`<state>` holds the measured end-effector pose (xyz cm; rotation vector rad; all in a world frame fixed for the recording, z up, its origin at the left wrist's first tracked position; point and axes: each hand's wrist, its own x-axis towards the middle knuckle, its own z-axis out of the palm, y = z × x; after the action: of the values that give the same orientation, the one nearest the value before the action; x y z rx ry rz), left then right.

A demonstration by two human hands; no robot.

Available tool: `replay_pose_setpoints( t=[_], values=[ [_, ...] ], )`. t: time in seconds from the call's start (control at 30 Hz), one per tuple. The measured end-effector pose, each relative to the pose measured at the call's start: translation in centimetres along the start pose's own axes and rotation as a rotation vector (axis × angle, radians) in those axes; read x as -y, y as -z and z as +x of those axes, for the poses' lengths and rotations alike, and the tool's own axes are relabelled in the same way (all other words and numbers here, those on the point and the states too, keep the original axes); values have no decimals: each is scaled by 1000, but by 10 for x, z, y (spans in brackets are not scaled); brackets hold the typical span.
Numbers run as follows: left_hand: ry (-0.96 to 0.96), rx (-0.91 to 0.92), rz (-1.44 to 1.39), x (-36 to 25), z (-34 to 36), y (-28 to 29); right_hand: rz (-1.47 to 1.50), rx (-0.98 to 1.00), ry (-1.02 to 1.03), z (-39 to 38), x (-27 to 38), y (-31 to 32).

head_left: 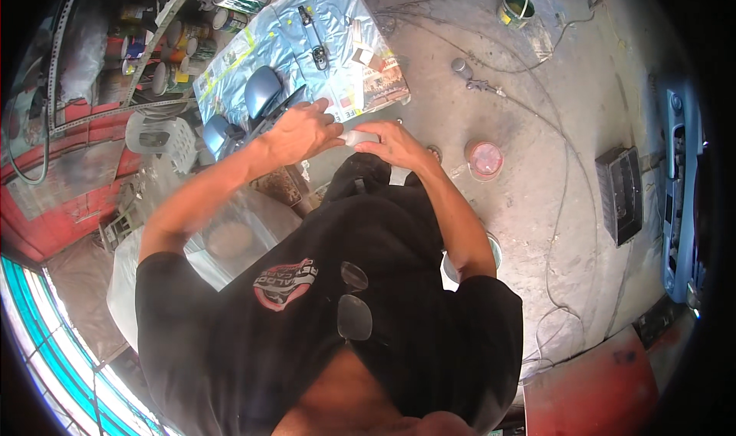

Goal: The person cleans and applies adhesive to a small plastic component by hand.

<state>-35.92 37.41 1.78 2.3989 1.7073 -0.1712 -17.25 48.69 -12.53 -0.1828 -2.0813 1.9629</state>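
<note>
In the middle, my right hand (391,144) grips a small whitish translucent container (363,138), held sideways. My left hand (307,129) is closed at that container's left end; what its fingertips hold is too small to make out. Just beyond lies a board covered in light blue plastic (261,45), bearing a glossy blue mirror housing (262,91), a second blue piece (218,133) with dark trim, two small black fittings (314,37) and some paper or card (383,83).
Paint cans on a metal shelf (176,56) stand at upper left beside a plastic chair (161,144). Hoses (567,206) snake over the floor near a pink-lidded bucket (484,158), a spray gun (479,83) and a dark box (619,194). A blue bumper (676,198) stands at right.
</note>
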Motion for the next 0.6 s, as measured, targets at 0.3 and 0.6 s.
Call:
replay_pose_setpoints(
  t=[0.3, 0.6],
  values=[
    [409, 26, -410, 3, -8, -7, -173, -182, 209, 13, 14, -6],
    [329, 87, -26, 16, -11, 2, -101, -205, 109, 22, -14, -25]
  ],
)
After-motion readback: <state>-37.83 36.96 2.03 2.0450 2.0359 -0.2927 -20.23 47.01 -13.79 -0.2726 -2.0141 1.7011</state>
